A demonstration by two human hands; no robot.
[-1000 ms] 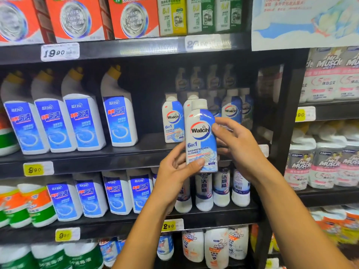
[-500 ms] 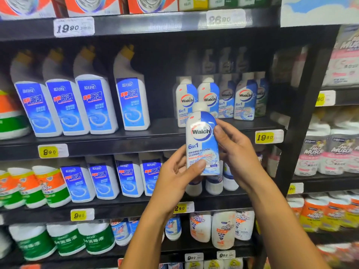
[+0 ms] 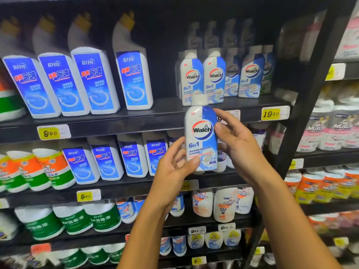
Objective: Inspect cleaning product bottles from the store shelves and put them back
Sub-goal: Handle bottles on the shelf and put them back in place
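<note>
Both hands, left hand (image 3: 174,167) and right hand (image 3: 236,144), are grasping the Walch bottle (image 3: 202,136) upright, and I'm seeing it lowered from its shelf row (image 3: 215,78) above the grip, so inspection's ongoing.

Between the hands, the Walch bottle (image 3: 201,138) looks like smooth plastic under a glossy printed film label, with a matt white cap (image 3: 199,100). Just above the hands, the shelf (image 3: 136,119) is dark and matt, seemingly painted metal, and its yellow price tag (image 3: 272,113) looks like paper.
</note>
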